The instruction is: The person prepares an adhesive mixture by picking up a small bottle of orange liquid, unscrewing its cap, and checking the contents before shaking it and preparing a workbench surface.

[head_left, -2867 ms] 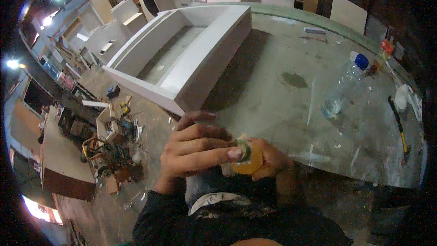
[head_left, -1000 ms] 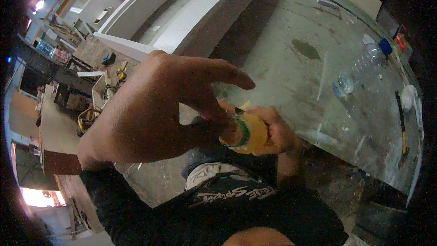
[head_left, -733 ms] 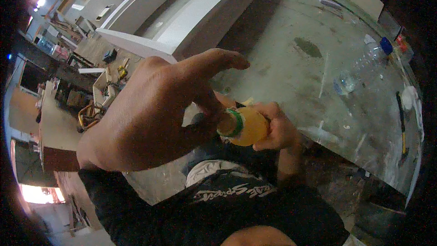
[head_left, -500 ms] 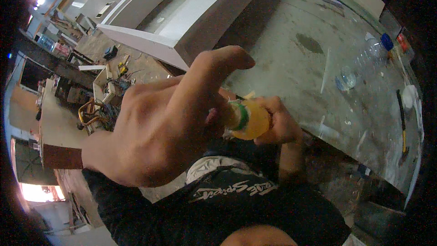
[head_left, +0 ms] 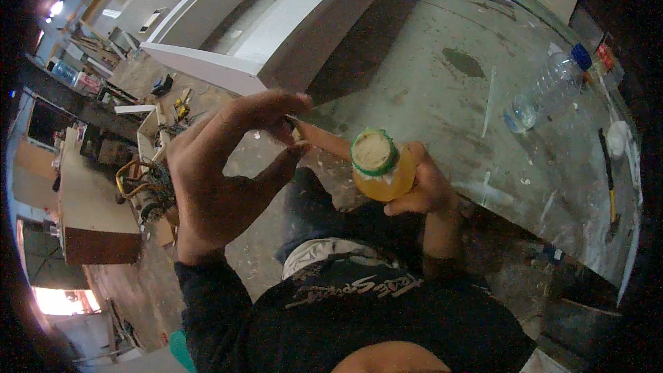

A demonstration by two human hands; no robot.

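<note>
1. A small, rounded, clear-walled bottle with yellow contents (head_left: 387, 185), its mouth ringed by a green band (head_left: 395, 155) and filled flush with a cream-coloured mass (head_left: 373, 152), is in the air beside the table's (head_left: 428, 76) near edge, mouth toward the camera

2. The right hand (head_left: 428, 188) has a closed grip on the bottle's side, thumb low and fingers round the far flank, with the mouth left clear

3. The left hand (head_left: 207, 176) is apart from the bottle, its grip a partly open ring of thumb and forefinger; a tiny pale crumb (head_left: 298, 135) shows near the fingertips, but I cannot tell whether it is pinched

4. A narrow tan strip-like shape (head_left: 324, 140) runs from those fingertips toward the bottle; finger or tool, I cannot tell

5. To work at the mouth well, I would brace the right wrist, hold firmly without squeezing the wall, and bring the left fingertips in lightly and squarely, since the mass looks soft

6. Toward the table's right edge stands a clear plastic bottle with a blue cap (head_left: 552, 86), and at the left edge lies a white board frame (head_left: 290, 24), both well clear of the hands
</note>
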